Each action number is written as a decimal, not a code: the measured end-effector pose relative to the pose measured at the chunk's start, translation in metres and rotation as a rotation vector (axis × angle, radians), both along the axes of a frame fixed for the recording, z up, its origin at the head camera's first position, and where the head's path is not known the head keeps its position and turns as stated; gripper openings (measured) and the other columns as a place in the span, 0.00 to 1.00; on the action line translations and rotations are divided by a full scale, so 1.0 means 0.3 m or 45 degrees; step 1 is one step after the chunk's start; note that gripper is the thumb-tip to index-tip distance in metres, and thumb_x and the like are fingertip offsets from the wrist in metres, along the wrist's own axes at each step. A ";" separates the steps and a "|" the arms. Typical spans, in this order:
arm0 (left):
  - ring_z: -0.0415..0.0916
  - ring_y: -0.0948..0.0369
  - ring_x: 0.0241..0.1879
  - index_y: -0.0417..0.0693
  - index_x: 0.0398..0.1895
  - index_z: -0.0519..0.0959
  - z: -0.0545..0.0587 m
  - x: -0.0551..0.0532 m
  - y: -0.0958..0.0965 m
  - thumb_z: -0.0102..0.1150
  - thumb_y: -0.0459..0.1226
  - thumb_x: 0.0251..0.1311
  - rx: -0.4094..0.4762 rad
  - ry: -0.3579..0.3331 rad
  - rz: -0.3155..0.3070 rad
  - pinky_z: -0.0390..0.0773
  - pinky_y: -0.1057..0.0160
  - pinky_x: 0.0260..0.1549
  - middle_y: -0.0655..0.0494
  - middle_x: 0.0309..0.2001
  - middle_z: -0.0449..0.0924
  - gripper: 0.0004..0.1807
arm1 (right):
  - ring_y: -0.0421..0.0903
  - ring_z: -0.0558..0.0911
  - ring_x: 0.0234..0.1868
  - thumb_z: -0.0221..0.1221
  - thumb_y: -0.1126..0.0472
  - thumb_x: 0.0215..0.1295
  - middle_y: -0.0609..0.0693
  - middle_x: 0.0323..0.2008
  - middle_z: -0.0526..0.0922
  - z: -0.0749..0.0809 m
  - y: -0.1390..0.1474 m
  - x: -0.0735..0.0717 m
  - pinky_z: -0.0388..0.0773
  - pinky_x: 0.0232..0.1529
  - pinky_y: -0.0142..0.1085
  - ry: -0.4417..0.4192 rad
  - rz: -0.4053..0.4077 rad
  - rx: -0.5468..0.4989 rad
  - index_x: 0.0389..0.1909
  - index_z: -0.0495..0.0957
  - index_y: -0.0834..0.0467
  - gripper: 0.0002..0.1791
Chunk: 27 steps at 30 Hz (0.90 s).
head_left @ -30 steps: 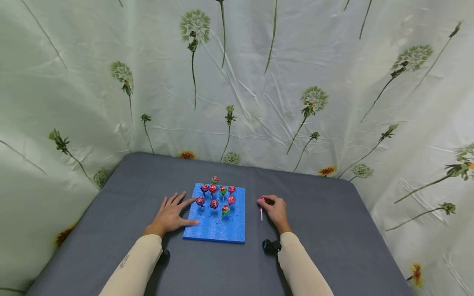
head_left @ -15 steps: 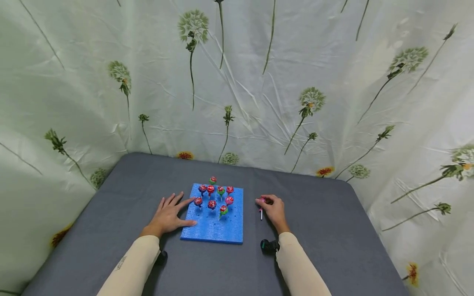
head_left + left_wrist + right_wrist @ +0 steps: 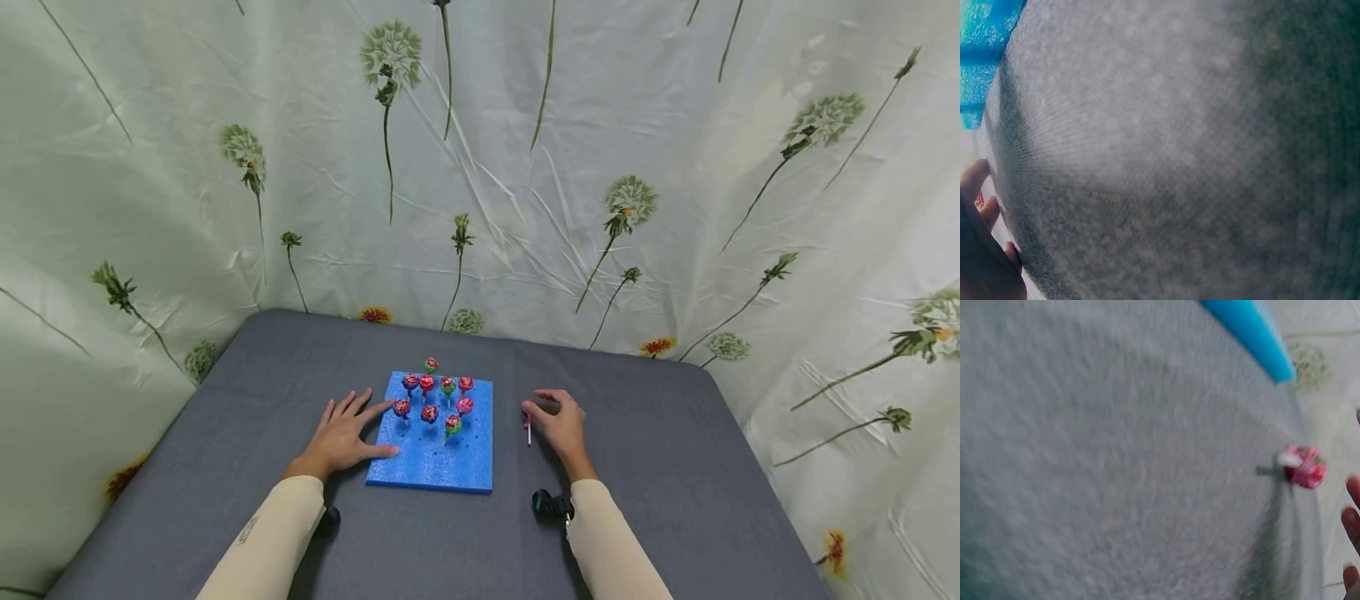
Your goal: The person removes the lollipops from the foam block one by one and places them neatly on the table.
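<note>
Several wrapped lollipops, among them a green one (image 3: pixel 452 425) and a pink one (image 3: pixel 465 405), stand upright by their sticks in a blue foam board (image 3: pixel 431 471). With fingers spread, my left hand (image 3: pixel 341 437) rests against the board's left edge, thumb and index finger touching it. To the right of the board, a loose pink lollipop (image 3: pixel 527 425) lies on the table, its white stick pointing toward me. My right hand (image 3: pixel 562 425) hovers beside it, thumb and fingers parted. In the right wrist view, a gap shows between this lollipop (image 3: pixel 1305 470) and the fingertips (image 3: pixel 1352 519).
A grey cloth covers the table (image 3: pixel 637 467). Small holes dot the front part of the board. Behind the table hangs a pale curtain (image 3: pixel 525 208) printed with dandelions. A black device (image 3: pixel 550 505) is at my right wrist.
My right hand has loosened its pinch on the pink lollipop and drawn slightly to the right, leaving it on the table. The left hand keeps its place on the board.
</note>
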<state>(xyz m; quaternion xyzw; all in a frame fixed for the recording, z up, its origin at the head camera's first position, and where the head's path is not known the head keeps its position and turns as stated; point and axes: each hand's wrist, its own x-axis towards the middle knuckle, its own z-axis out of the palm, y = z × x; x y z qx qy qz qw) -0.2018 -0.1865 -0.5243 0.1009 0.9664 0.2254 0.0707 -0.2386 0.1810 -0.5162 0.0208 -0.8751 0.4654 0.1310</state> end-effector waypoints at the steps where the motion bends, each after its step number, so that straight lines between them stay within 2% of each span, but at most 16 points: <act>1: 0.42 0.34 0.71 0.55 0.71 0.64 0.001 0.000 0.001 0.62 0.69 0.44 0.001 0.001 0.002 0.36 0.32 0.66 0.35 0.72 0.52 0.51 | 0.58 0.76 0.54 0.70 0.58 0.55 0.59 0.46 0.82 0.007 -0.002 0.003 0.52 0.64 0.55 0.021 -0.003 0.013 0.44 0.83 0.63 0.18; 3: 0.42 0.34 0.71 0.55 0.71 0.64 0.003 -0.001 0.003 0.62 0.69 0.44 0.002 0.001 0.004 0.35 0.32 0.66 0.35 0.72 0.52 0.51 | 0.59 0.75 0.55 0.70 0.58 0.54 0.59 0.46 0.81 0.021 -0.010 0.013 0.48 0.64 0.56 0.057 -0.009 0.023 0.44 0.83 0.63 0.18; 5: 0.42 0.34 0.71 0.55 0.71 0.64 0.004 -0.001 0.004 0.62 0.69 0.44 0.001 0.001 0.006 0.35 0.32 0.66 0.35 0.72 0.51 0.51 | 0.59 0.74 0.56 0.70 0.59 0.54 0.58 0.47 0.81 0.034 -0.021 0.026 0.48 0.64 0.57 0.079 -0.011 0.024 0.43 0.83 0.63 0.18; 12: 0.42 0.34 0.71 0.55 0.71 0.64 0.007 0.000 0.007 0.62 0.69 0.44 -0.008 -0.011 0.006 0.35 0.32 0.66 0.35 0.73 0.51 0.52 | 0.58 0.77 0.53 0.71 0.61 0.54 0.57 0.46 0.81 0.058 -0.068 0.078 0.68 0.57 0.58 0.096 0.042 -0.054 0.44 0.82 0.63 0.18; 16: 0.42 0.34 0.71 0.55 0.71 0.64 0.006 0.000 0.010 0.62 0.69 0.45 -0.002 -0.005 -0.002 0.36 0.32 0.66 0.35 0.73 0.51 0.51 | 0.57 0.78 0.47 0.70 0.60 0.55 0.56 0.44 0.82 0.056 -0.099 0.110 0.72 0.51 0.56 0.070 0.080 -0.084 0.46 0.81 0.63 0.18; 19: 0.42 0.34 0.71 0.55 0.71 0.64 0.004 0.002 0.011 0.62 0.69 0.45 0.003 0.004 -0.006 0.35 0.32 0.66 0.35 0.73 0.51 0.51 | 0.57 0.78 0.47 0.69 0.58 0.57 0.55 0.45 0.82 0.053 -0.129 0.135 0.73 0.49 0.56 0.064 0.122 -0.106 0.47 0.81 0.62 0.19; 24: 0.42 0.34 0.71 0.55 0.71 0.64 0.003 0.003 0.007 0.62 0.68 0.45 0.007 0.008 0.002 0.35 0.32 0.65 0.35 0.72 0.51 0.51 | 0.54 0.77 0.51 0.68 0.57 0.58 0.53 0.47 0.82 0.052 -0.181 0.173 0.69 0.57 0.58 0.066 0.193 -0.182 0.48 0.80 0.60 0.19; 27: 0.41 0.34 0.71 0.55 0.71 0.64 0.004 0.003 0.003 0.62 0.68 0.45 0.004 0.001 0.004 0.35 0.32 0.66 0.35 0.73 0.51 0.51 | 0.53 0.77 0.51 0.69 0.57 0.58 0.52 0.46 0.83 0.049 -0.208 0.188 0.68 0.57 0.57 0.051 0.230 -0.220 0.48 0.80 0.60 0.19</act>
